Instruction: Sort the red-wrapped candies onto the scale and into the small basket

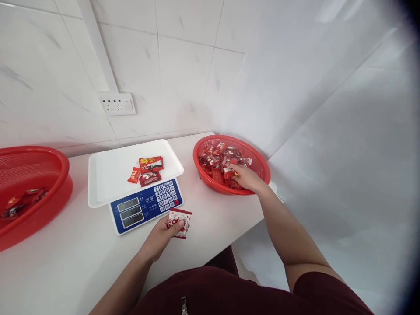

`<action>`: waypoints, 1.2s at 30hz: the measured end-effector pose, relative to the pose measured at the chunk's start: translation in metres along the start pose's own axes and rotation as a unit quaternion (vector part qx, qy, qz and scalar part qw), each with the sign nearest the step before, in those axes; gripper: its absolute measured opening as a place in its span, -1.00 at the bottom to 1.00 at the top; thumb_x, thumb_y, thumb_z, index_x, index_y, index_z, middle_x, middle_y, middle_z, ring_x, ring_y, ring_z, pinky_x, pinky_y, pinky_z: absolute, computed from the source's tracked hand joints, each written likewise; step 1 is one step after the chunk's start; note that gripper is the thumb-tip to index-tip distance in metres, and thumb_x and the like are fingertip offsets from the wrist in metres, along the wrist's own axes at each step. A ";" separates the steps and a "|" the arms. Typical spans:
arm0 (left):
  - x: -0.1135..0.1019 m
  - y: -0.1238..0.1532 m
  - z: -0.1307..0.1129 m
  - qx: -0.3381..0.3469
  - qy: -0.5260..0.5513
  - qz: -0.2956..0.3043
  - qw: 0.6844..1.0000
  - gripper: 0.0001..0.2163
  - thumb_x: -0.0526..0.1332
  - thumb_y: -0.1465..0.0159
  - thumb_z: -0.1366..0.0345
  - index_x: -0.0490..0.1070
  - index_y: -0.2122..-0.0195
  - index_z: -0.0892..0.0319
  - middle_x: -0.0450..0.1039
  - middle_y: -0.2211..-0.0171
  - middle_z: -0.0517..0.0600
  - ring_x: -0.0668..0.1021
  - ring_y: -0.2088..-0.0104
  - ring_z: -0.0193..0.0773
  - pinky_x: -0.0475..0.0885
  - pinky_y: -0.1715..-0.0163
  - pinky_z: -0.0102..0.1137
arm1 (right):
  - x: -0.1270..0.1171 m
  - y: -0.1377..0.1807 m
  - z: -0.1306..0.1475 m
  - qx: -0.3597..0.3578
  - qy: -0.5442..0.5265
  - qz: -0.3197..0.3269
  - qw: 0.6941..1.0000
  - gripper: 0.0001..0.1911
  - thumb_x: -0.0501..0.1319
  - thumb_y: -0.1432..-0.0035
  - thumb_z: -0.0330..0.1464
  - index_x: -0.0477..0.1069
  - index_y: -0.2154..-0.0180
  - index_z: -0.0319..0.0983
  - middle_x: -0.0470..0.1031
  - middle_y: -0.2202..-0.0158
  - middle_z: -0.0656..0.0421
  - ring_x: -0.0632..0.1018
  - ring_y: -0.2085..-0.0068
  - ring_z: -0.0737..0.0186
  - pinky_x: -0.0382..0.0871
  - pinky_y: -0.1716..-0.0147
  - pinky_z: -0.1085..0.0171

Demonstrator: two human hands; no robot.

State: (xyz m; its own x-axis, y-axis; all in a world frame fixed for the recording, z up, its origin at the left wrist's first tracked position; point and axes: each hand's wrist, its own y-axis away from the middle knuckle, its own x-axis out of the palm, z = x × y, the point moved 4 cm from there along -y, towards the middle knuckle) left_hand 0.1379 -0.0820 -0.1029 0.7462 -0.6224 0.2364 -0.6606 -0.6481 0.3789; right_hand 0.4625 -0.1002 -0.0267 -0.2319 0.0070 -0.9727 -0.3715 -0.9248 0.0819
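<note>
My left hand point(160, 238) pinches a small white-and-red printed snack packet point(183, 218) between thumb and fingers, just in front of the scale. Down in the right red basket point(256, 164), my right hand point(245, 177) has its fingers curled on a red wrapped candy point(228, 173) among several others; its fingertips are partly covered. On the white weighing tray point(108, 175) lie a larger red-and-yellow packet point(151, 163), a dark red packet point(150, 178) and a small orange-red candy point(134, 175). The blue scale panel point(147, 205) with keys and displays faces me.
Another red basket point(62, 188) with several wrapped pieces at its bottom stands at the left edge of view. Everything rests on a white table point(75, 262) against a tiled wall. A wall socket point(116, 104) sits above the tray, and a pale wall rises on the right.
</note>
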 end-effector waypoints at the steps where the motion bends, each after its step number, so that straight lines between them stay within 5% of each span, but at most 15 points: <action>1: 0.000 0.000 0.000 -0.001 0.000 -0.001 1.000 -0.63 0.34 0.02 -0.04 0.46 0.30 0.10 0.52 0.38 -0.09 0.47 0.33 -0.22 0.38 0.27 -0.36 | -0.003 0.000 -0.004 0.015 0.004 0.007 1.000 -0.48 0.09 -0.15 -0.45 0.29 -0.16 -0.11 0.40 -0.17 0.08 0.46 -0.08 -0.03 0.38 0.05 0.10; 7: -0.001 0.000 0.000 -0.011 0.017 -0.010 1.000 -0.63 0.36 0.05 -0.03 0.46 0.33 0.11 0.51 0.39 -0.09 0.47 0.33 -0.23 0.37 0.26 -0.37 | -0.026 0.003 -0.018 0.066 0.024 0.015 0.997 -0.56 0.10 -0.18 -0.33 0.37 -0.10 -0.07 0.57 0.03 0.08 0.57 0.10 -0.08 0.44 0.22 0.10; 12: -0.001 -0.001 0.001 -0.013 0.021 -0.015 1.000 -0.62 0.37 0.07 -0.03 0.46 0.32 0.11 0.50 0.38 -0.09 0.48 0.32 -0.22 0.37 0.24 -0.38 | -0.032 -0.016 0.012 0.002 0.003 -0.034 0.999 -0.56 0.03 -0.26 -0.18 0.36 -0.11 -0.14 0.54 -0.01 0.05 0.53 0.02 -0.03 0.39 0.10 0.13; 17: -0.001 -0.002 0.004 -0.008 0.018 -0.002 1.000 -0.61 0.37 0.04 -0.03 0.46 0.30 0.11 0.50 0.38 -0.10 0.47 0.32 -0.24 0.36 0.25 -0.39 | -0.009 -0.052 0.059 -0.069 -0.018 0.021 0.997 -0.47 0.17 -0.18 -0.22 0.25 -0.18 -0.16 0.34 -0.20 0.02 0.41 -0.14 -0.01 0.28 -0.06 0.17; 21: -0.002 -0.001 0.002 -0.001 0.012 -0.004 1.000 -0.62 0.36 0.02 -0.02 0.47 0.27 0.12 0.51 0.37 -0.10 0.48 0.32 -0.24 0.36 0.25 -0.38 | 0.015 -0.071 0.076 -0.043 -0.025 0.031 0.998 -0.18 0.35 0.02 -0.32 0.11 -0.26 -0.17 0.09 -0.32 -0.11 0.19 -0.26 -0.29 0.10 -0.16 -0.11; 24: -0.001 0.000 -0.001 0.006 0.006 -0.001 1.000 -0.63 0.35 0.01 -0.01 0.47 0.28 0.12 0.51 0.37 -0.09 0.48 0.32 -0.23 0.36 0.26 -0.38 | 0.022 -0.078 0.075 -0.030 -0.055 0.010 0.998 -0.25 0.29 -0.03 -0.42 0.12 -0.25 -0.21 0.10 -0.30 -0.19 0.12 -0.27 -0.38 0.01 -0.16 -0.24; 30: 0.002 0.002 -0.003 0.016 0.002 0.015 1.000 -0.64 0.34 0.00 -0.01 0.45 0.29 0.11 0.50 0.37 -0.10 0.48 0.33 -0.24 0.36 0.27 -0.39 | 0.002 -0.077 0.048 -0.025 -0.202 -0.043 0.978 -0.56 0.16 -0.09 -0.50 0.35 -0.05 -0.21 0.43 -0.09 0.00 0.42 -0.10 -0.02 0.28 -0.10 0.01; 36: 0.002 0.002 -0.002 0.020 0.022 0.028 0.999 -0.65 0.35 0.00 -0.01 0.45 0.31 0.13 0.50 0.40 -0.10 0.47 0.35 -0.27 0.35 0.30 -0.41 | -0.018 -0.070 0.022 0.030 -0.392 -0.067 0.917 -0.71 0.19 -0.09 -0.39 0.34 0.10 -0.18 0.57 0.19 0.10 0.61 0.26 0.20 0.55 0.37 0.22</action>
State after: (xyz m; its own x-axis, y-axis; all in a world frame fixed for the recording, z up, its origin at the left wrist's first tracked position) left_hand 0.1382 -0.0840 -0.0995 0.7105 -0.6382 0.2964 -0.7033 -0.6307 0.3279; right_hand 0.4727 -0.0273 -0.0104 -0.7466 0.4120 -0.5223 -0.4872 -0.8732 0.0077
